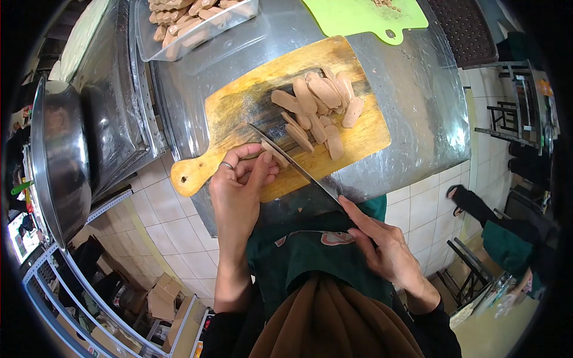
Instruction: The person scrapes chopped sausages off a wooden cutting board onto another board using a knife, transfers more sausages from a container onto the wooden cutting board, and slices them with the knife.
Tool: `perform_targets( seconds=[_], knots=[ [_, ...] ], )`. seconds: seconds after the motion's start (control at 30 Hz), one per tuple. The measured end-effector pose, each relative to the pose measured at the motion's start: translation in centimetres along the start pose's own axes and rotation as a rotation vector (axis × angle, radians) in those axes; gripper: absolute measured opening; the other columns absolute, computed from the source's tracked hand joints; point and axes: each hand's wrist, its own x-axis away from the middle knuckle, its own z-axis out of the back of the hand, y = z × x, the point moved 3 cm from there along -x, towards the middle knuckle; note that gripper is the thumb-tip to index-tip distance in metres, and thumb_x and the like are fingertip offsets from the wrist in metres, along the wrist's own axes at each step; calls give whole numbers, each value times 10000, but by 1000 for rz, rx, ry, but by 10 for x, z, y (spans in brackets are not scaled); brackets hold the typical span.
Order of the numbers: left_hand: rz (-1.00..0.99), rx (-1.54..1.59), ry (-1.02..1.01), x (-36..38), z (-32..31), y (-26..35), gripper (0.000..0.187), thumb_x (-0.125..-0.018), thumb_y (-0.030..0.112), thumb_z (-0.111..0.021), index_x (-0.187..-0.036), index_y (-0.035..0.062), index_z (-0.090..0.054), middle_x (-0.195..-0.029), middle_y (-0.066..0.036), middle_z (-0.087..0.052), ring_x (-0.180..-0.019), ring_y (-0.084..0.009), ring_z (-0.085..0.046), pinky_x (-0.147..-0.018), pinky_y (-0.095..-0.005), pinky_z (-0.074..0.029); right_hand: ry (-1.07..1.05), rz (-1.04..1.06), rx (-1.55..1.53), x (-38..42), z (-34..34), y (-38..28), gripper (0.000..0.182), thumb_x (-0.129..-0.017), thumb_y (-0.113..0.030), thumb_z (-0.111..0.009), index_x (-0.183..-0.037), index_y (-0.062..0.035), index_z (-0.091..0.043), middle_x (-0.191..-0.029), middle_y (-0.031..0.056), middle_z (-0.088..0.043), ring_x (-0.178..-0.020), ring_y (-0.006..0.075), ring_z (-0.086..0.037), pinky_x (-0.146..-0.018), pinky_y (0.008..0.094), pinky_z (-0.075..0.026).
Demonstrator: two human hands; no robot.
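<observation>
My left hand point(239, 182), with a ring on one finger, pinches a piece of light brown sausage point(275, 154) near the front edge of a wooden cutting board point(236, 107). Along that piece runs the blade of a long knife point(307, 175), slanting from upper left to lower right. My right hand point(385, 244) is wrapped around its handle, which the fingers mostly hide. Several long sausage slices point(323, 92) lie heaped on the right half of the board, just beyond the blade. The board's handle point(194, 173) points to the lower left.
The board rests on a metal table point(412, 89). At the back left stands a clear plastic container point(145, 42) full of sausages. A green cutting board point(340, 17) with small crumbs lies at the back. A large metal bowl point(64, 161) is at left, and another person point(507, 244) at far right.
</observation>
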Motion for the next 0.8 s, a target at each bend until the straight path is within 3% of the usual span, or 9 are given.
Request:
perform_targets(
  seconds=[0.27,0.8],
  knots=[
    [8,-90,-31,-2,2,1,208,-977,114,-656,-1114,-31,-597,-891,-97,-719,-791,-122,-688,-718,-221,-547,5,-2,17,1,-1,-2,647,-903,29,-632,-1498,-150,-453,-698,140,-591,-594,288,-588,-584,420,-501],
    [28,42,-59,-2,4,-4,163,-979,72,-639,-1081,-47,-593,-920,-120,-724,-807,-127,-694,-743,-235,-563,-38,-53,61,12,5,-22,703,-863,92,-627,-1501,-139,-444,-732,135,-586,-567,281,-565,-576,420,-523]
  ],
)
